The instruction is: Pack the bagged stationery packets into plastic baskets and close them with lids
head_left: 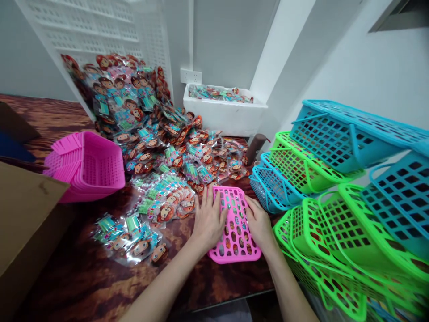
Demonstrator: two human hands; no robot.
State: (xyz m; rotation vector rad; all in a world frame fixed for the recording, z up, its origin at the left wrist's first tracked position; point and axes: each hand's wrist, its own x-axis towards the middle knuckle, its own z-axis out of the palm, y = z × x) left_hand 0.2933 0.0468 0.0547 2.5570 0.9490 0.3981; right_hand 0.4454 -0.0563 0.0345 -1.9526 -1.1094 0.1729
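Observation:
A pink plastic basket with a slotted lid (235, 232) lies on the dark table in front of me, and packets show through its slots. My left hand (209, 219) rests along its left edge with fingers stretched out, the thumb over the lid. On the opposite side, my right hand (259, 221) grips the right edge, though its lower fingers are partly hidden. Left of the basket are a fanned row of clear packets (170, 197) with cartoon-character pictures and a smaller group of packets (134, 241).
Nested pink baskets (100, 161) lie tipped at the left beside a cardboard box (30, 205). A packet heap (150, 134) spills from a white crate (94, 27). Behind stands a white foam box (224, 116). Green baskets (348, 219) and blue baskets (335, 138) are stacked at right.

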